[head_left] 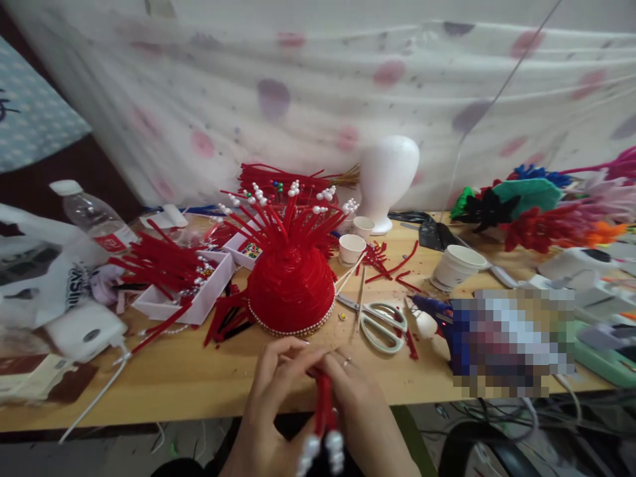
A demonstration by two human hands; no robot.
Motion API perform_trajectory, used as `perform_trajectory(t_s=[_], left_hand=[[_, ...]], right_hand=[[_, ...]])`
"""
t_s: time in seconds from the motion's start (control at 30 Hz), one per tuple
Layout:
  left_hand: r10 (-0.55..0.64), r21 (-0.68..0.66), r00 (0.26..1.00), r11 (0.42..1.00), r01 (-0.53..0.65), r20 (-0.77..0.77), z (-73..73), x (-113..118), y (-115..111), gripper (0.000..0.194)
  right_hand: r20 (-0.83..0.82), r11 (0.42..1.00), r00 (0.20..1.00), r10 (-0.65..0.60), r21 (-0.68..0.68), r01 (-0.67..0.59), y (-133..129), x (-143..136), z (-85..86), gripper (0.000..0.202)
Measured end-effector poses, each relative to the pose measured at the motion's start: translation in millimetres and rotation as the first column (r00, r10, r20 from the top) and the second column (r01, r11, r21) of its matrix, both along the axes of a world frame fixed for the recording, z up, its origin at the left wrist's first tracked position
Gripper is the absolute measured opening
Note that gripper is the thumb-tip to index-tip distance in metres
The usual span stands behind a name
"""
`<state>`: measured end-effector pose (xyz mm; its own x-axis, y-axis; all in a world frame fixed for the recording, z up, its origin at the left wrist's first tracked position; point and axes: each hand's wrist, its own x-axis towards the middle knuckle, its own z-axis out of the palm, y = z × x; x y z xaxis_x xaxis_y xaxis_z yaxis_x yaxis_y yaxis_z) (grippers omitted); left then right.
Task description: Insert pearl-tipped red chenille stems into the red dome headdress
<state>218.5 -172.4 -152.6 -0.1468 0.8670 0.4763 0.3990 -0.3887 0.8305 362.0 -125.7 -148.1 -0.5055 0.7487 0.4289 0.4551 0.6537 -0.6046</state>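
Observation:
Close together at the table's front edge, my left hand [273, 391] and my right hand [360, 404] are both closed, fingertips meeting. Between them they hold red chenille stems [322, 394] whose lower ends carry white pearl beads [334, 450]. The upper ends of these stems are hidden by my fingers. Just beyond my hands stands a domed red headpiece [291, 298], edged with a string of pearls. More red stems tipped with white beads fan out from its top.
Scissors [382, 328] and a blue glue gun [437, 315] lie to the right. Paper cups [352, 249] and a white foam head [390, 172] stand behind. At left are a white box [211, 298] of red stems and a plastic bottle [92, 212]. Colourful chenille flowers [536, 225] lie far right.

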Motion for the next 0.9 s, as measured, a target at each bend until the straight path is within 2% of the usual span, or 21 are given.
perform_trajectory(t_s=[0.07,0.13,0.27,0.33,0.4,0.6,0.77,0.9], left_hand=[[0.016,0.100,0.981,0.995,0.003,-0.196,2.6,-1,-1,0.039],[0.037,0.169,0.959,0.985,0.012,-0.281,2.8,-3,0,0.038],[0.073,0.226,0.958,0.974,-0.009,-0.279,0.8,-14,1,0.030],[0.088,0.244,0.955,0.970,-0.017,-0.282,1.3,-18,1,0.025],[0.101,0.256,0.955,0.966,-0.027,-0.279,2.1,-20,3,0.020],[0.107,0.263,0.971,0.964,-0.049,-0.214,-5.8,-11,11,0.019],[0.097,0.236,0.980,0.970,-0.055,-0.171,-19.8,-7,14,0.023],[0.132,0.264,0.973,0.961,-0.080,-0.187,-24.9,-10,14,0.024]], right_hand=[[0.097,0.995,0.995,-0.018,-0.092,0.028,-1,-2,0.6,0.025],[0.115,0.974,0.993,-0.036,-0.217,0.060,-3,-2,3.5,0.027],[-0.060,0.922,0.992,-0.113,-0.378,0.082,-5,-1,9.2,0.023],[-0.126,0.900,0.985,-0.116,-0.433,0.050,-5,-2,9.5,0.015],[-0.150,0.880,0.984,-0.096,-0.474,0.014,-4,-4,8.2,0.020],[-0.161,0.888,0.985,-0.067,-0.460,-0.015,-1,-10,-4.2,0.026],[-0.209,0.909,0.961,-0.179,-0.409,0.080,-5,-13,-18.6,0.023],[-0.205,0.938,0.962,-0.179,-0.329,0.105,-7,-17,-23.0,0.024]])
